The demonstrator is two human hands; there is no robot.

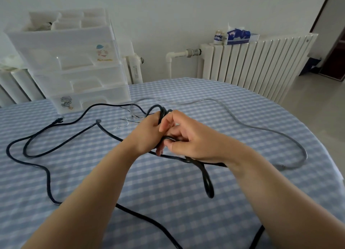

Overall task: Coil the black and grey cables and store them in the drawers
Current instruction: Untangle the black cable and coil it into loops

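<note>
- My left hand (147,133) has its fingers curled round a few gathered loops of the black cable (46,171), which stick up above the knuckles and run down under the palm.
- My right hand (188,142) sits just beside it, touching; the thumb and curled fingers pinch a strand of the same cable at the lower side of the bundle, while the forefinger is raised and only loosely bent.
- From under my right wrist one doubled loop of the cable hangs toward me and lies on the cloth.
- The uncoiled remainder sprawls over the left half of the table in wide bends, with a small plug end lying near the drawer unit, and another run passes under my left forearm and off the near edge.
- The grey cable (261,128) lies untouched on the right half, curving from behind my hands out to the right and back to an end near my right forearm.
- A few thin loose wires (128,121) lie just beyond my left hand.
- Everything rests on a blue-and-white checked tablecloth (168,202).
- The translucent white drawer unit (74,66) stands at the far left of the table, all drawers closed as far as I can see.
- Behind it is a white radiator (252,62), carrying a tissue box (239,36) and a small jar (218,37).
</note>
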